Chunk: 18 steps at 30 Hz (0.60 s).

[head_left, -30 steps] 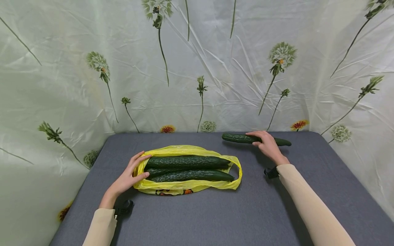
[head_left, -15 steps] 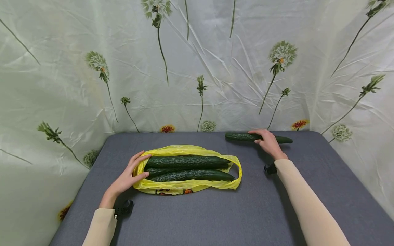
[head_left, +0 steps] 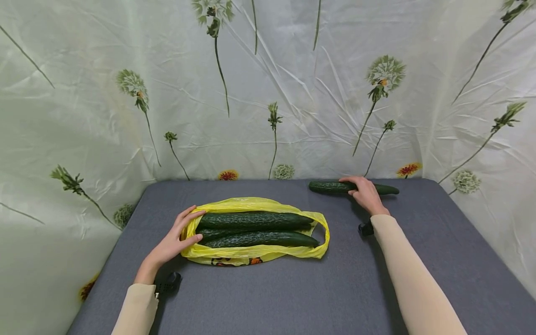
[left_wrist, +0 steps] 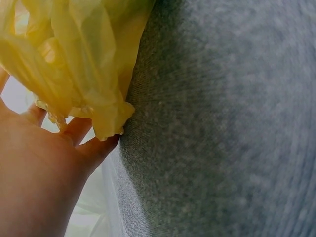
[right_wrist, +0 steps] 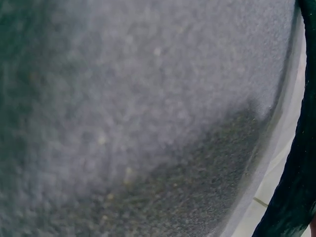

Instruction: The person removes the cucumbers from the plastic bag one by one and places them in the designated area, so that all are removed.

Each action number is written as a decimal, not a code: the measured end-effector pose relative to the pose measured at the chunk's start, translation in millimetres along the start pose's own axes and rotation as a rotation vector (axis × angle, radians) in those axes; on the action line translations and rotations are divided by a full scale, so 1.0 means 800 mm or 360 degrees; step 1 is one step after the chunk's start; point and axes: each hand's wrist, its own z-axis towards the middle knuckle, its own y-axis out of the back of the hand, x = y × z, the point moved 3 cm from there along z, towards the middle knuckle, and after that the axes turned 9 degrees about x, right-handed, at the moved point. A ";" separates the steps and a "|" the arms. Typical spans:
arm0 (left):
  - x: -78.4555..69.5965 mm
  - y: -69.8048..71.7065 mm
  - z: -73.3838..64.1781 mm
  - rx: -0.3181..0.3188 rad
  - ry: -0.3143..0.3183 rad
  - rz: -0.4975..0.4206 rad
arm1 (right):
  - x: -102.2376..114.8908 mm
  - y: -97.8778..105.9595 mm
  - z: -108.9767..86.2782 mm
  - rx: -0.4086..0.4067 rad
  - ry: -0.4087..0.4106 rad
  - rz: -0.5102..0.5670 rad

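Note:
A yellow plastic bag [head_left: 251,255] lies on its side with its mouth turned up. Inside are two long dark green cucumbers, one at the back [head_left: 255,220] and one in front [head_left: 264,239]; what looks like part of a third shows between them. My left hand [head_left: 169,244] holds the bag's left end, thumb over the near rim and fingers at the far rim. In the left wrist view its fingers curl under the crumpled yellow plastic [left_wrist: 89,69]. My right hand [head_left: 365,194] grips another cucumber [head_left: 328,187] near its middle at the back right, its palm side hidden.
A grey cloth-covered table [head_left: 268,298] lies under everything. Its back edge meets a pale curtain [head_left: 251,139] printed with flowers, right behind the gripped cucumber. A black wrist camera [head_left: 169,284] hangs under my left wrist, and another [head_left: 366,228] under my right.
My right hand and the cucumber in it have shifted a little to the right, along the table's back edge. My left hand and the bag have stayed in place.

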 end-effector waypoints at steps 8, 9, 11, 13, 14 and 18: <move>-0.003 -0.001 0.001 0.0004 0.0000 -0.0014 | -0.003 0.006 0.006 -0.0011 -0.0003 -0.0072; -0.003 -0.001 0.001 0.0003 0.0002 -0.0015 | -0.003 0.007 0.007 -0.0016 0.0007 -0.0083; -0.003 -0.001 0.001 0.0004 0.0006 -0.0018 | -0.004 0.008 0.009 -0.0026 0.0024 -0.0103; -0.002 -0.001 0.002 0.0004 0.0009 -0.0014 | -0.005 0.008 0.011 -0.0035 0.0038 -0.0111; -0.002 -0.001 0.001 0.0003 0.0009 -0.0011 | -0.006 0.007 0.013 -0.0035 0.0046 -0.0110; 0.001 0.000 0.000 -0.0004 0.0014 0.0008 | -0.007 0.001 0.019 0.0005 0.0061 -0.0094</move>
